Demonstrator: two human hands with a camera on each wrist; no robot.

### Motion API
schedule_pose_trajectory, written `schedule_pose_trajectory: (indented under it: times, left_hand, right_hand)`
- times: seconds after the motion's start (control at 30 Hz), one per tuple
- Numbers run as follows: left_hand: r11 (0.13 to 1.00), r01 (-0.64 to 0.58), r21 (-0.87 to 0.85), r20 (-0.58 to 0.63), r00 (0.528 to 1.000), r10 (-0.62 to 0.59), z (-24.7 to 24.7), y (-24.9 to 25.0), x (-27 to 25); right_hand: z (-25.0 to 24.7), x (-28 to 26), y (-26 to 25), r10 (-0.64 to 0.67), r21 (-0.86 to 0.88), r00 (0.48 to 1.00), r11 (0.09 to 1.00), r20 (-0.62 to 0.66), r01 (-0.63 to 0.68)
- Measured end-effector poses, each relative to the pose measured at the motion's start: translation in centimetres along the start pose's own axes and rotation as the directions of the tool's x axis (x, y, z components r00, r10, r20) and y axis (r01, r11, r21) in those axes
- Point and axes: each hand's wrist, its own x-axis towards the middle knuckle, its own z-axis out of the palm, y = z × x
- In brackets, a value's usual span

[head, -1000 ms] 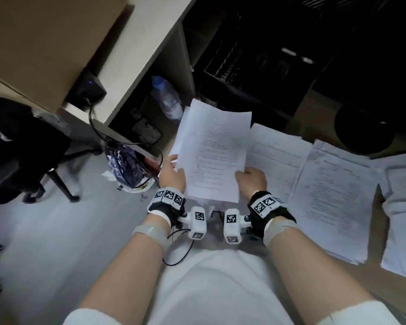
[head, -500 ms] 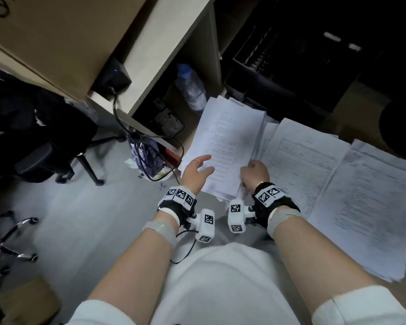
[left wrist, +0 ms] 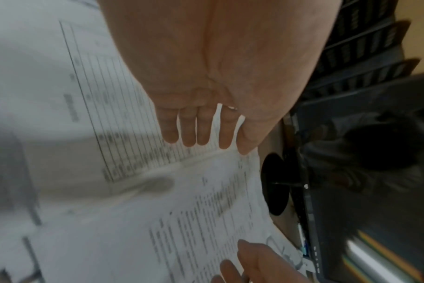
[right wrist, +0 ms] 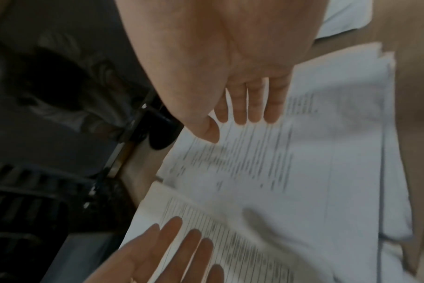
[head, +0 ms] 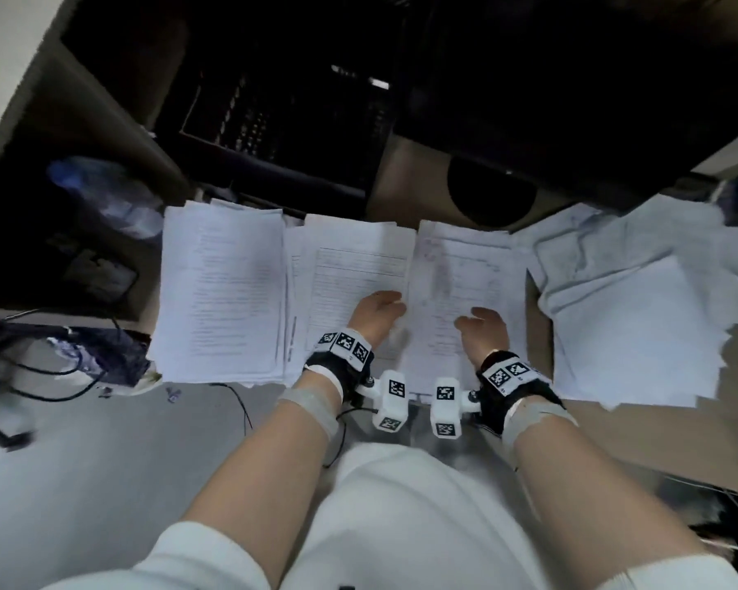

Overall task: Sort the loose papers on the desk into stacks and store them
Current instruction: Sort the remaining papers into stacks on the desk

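We see white papers with small print laid in piles across the middle of the head view. At the left is a tidy stack (head: 222,295), next a lined form (head: 354,274), then a printed pile (head: 469,283), and crumpled sheets (head: 640,300) at the right. Our left hand (head: 376,313) hangs over the form, fingers straight, holding nothing. Our right hand (head: 482,330) is loose over the printed pile. A black tray (head: 282,117) sits behind.

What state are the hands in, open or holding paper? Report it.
Both open. The left hand and right hand have straight, spread fingers above the papers; neither grips a sheet.
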Motion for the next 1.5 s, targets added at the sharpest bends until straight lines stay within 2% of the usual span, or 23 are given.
schedule_pose_trajectory:
  times: [0.1,0.17,0.33,0.37,0.5,0.6,0.73,0.83,0.97,1.0,1.07,1.13,1.2,1.23,1.33,1.4,1.47,1.5]
  left_hand:
    - [0.992,0.068,0.106,-0.018,0.998,-0.066,3.7,-0.4,1.4]
    - [0.982,0.157,0.107,-0.06,0.987,-0.151,5.9,-0.8,1.7]
    - [0.962,0.269,0.052,-0.241,0.938,-0.25,9.3,-0.6,1.4]
    - [0.958,0.284,0.023,-0.246,0.931,-0.27,9.7,-0.5,1.3]
    - [0.945,0.32,-0.062,-0.251,0.912,-0.325,11.5,0.2,1.1]
    - [0.94,0.326,-0.098,-0.235,0.911,-0.34,11.7,0.4,1.1]
    - [0.943,0.319,-0.091,-0.14,0.934,-0.329,12.2,0.5,1.5]
    - [0.958,0.276,-0.076,-0.056,0.958,-0.28,12.4,-0.5,2.8]
    - [0.967,0.253,-0.042,0.014,0.968,-0.252,11.3,-3.6,5.4]
    - [0.967,0.253,-0.039,0.04,0.967,-0.251,11.0,-4.6,6.1]
    - [0.973,0.228,-0.04,0.059,0.973,-0.225,11.0,-2.7,5.0]
    - [0.987,0.152,-0.047,0.005,0.988,-0.152,11.3,-1.2,4.2]
    - [0.992,0.102,0.067,-0.07,0.993,-0.097,11.8,0.7,3.3]
    - [0.985,0.1,0.138,-0.064,0.994,-0.092,12.0,1.3,2.9]
    - [0.971,0.136,0.198,-0.04,0.991,-0.131,12.1,1.6,2.6]
    - [0.945,0.126,0.3,-0.228,0.972,-0.057,11.1,1.7,2.5]
    - [0.904,0.198,0.38,-0.455,0.891,-0.004,9.2,1.5,2.0]
    - [0.896,0.247,0.37,-0.518,0.855,-0.022,8.1,1.3,1.7]
  right_hand:
    - [-2.8,3.0,2.7,0.1,0.019,0.995,0.995,-0.016,-0.1]
    - [-4.0,5.2,4.0,0.126,0.01,0.992,0.992,0.015,-0.126]
    - [-4.2,13.2,8.6,0.103,-0.038,0.991,0.994,0.09,-0.1]
    - [-4.4,13.7,8.5,0.1,-0.025,0.99,0.995,0.102,-0.098]
    - [-8.2,9.9,3.9,0.063,-0.036,0.991,0.998,0.118,-0.06]
    - [-9.2,10.3,4.1,0.023,-0.034,0.983,0.999,0.181,-0.017]
    - [-9.2,10.1,3.6,0.011,-0.047,0.991,0.999,0.13,-0.005]
    - [-9.5,9.7,3.2,0.09,-0.046,0.993,0.995,0.079,-0.086]
    - [-9.5,9.8,3.9,0.11,0.025,0.978,0.993,0.174,-0.116]
    - [-9.4,9.5,4.0,0.101,0.034,0.981,0.994,0.164,-0.108]
    - [-9.1,9.2,4.1,0.051,0.039,0.995,0.998,0.089,-0.055]
    - [-9.1,8.7,3.7,-0.004,0.005,1.0,1.0,0.005,0.004]
    - [-9.4,8.1,3.0,-0.027,-0.039,0.998,0.999,-0.049,0.025]
    - [-9.6,7.9,2.9,-0.041,-0.038,0.997,0.999,-0.061,0.038]
    - [-9.8,7.7,3.0,-0.048,-0.025,0.994,0.999,-0.098,0.045]
    - [-9.4,7.7,2.7,-0.003,0.02,0.988,1.0,-0.156,0.006]
    - [-8.6,7.8,2.5,-0.006,-0.081,0.968,0.997,-0.252,-0.015]
    - [-8.0,7.6,2.2,-0.032,-0.116,0.965,0.993,-0.261,0.002]
